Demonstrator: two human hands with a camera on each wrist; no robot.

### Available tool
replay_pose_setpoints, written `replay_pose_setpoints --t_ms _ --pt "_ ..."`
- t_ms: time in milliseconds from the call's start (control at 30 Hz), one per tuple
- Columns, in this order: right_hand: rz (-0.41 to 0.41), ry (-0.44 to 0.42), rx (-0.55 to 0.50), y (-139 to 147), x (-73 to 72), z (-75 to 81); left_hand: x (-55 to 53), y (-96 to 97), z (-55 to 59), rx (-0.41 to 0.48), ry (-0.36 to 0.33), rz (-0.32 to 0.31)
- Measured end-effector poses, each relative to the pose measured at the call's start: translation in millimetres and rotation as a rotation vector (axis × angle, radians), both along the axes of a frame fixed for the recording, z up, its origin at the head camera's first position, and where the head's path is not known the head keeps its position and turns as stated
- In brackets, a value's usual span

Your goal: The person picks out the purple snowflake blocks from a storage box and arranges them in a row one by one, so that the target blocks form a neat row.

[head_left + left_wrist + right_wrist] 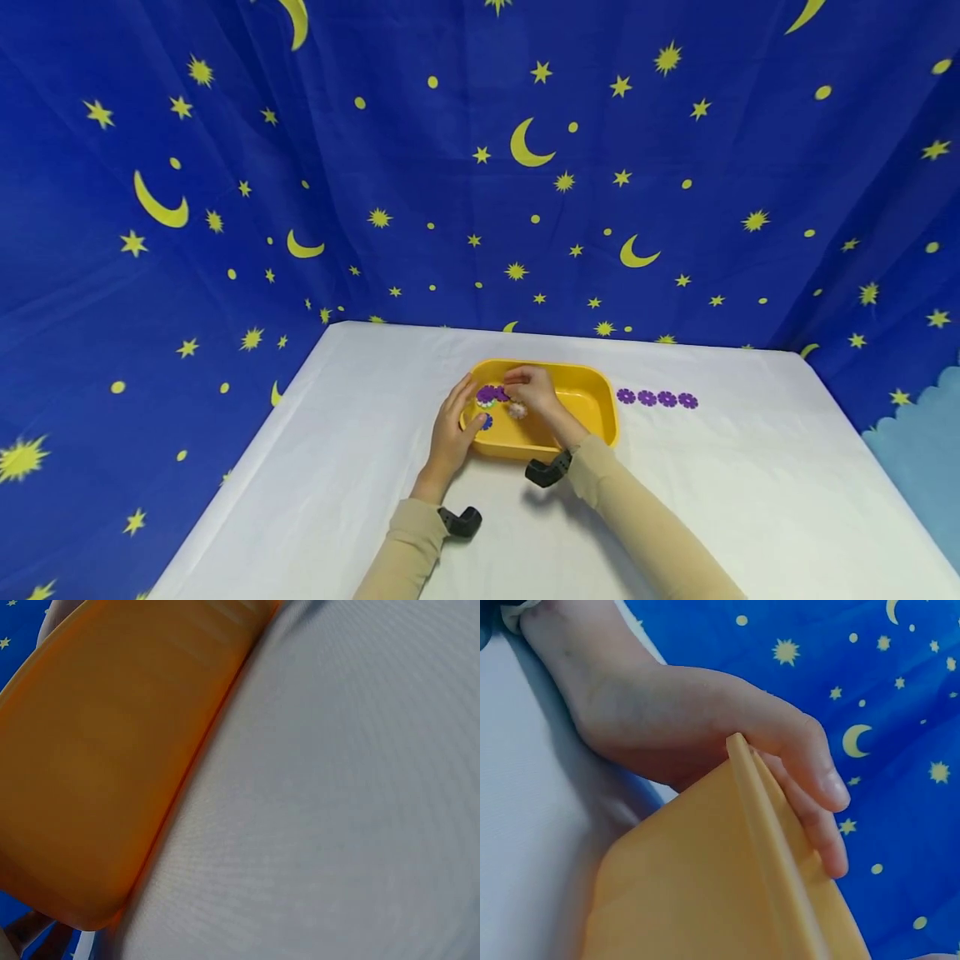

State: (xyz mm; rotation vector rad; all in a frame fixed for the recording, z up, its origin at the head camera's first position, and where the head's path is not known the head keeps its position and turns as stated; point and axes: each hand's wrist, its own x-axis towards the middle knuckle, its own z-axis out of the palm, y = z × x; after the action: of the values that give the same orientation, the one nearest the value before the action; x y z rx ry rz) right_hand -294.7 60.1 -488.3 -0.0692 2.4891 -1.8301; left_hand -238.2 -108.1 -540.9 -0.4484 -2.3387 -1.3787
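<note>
A yellow plastic tray [600, 417] stands on the white table in the head view. My left hand [447, 437] holds its left end, fingers along the outside and thumb over the rim; the right wrist view shows this hand [705, 712] at the rim too. Over the tray's inside, my right hand [534, 390] pinches a purple flower-shaped disc [503, 395], partly hidden by the fingertips. Another purple disc [487, 393] lies just left of it. A blue flower disc [487, 422] is by the left thumb, and a whitish one [517, 410] is below the right fingers.
Several purple flower discs [657, 399] lie in a row on the table right of the tray. Blue curtains [450, 183] with yellow moons and stars surround the white table [750, 483]. The tray's outer wall [112, 750] fills the left of the left wrist view.
</note>
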Motion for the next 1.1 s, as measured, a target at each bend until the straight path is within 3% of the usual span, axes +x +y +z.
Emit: replay_pose_setpoints --t_ms 167,600,900,1100 --pt "0.029 -0.013 0.017 -2.0 -1.7 -3.2 -1.2 -0.8 -1.8 0.005 0.019 -0.005" --pt "0.071 0.011 0.203 -4.8 2.2 -10.3 0.3 -0.2 0.1 0.009 0.0 -0.005" --pt "0.16 0.169 0.362 -5.2 1.2 -17.3 -0.1 0.2 -0.8 -0.002 0.027 0.002" --pt "0.153 0.169 0.394 -4.8 1.5 -17.8 -0.2 1.6 -1.4 0.015 0.017 -0.002"
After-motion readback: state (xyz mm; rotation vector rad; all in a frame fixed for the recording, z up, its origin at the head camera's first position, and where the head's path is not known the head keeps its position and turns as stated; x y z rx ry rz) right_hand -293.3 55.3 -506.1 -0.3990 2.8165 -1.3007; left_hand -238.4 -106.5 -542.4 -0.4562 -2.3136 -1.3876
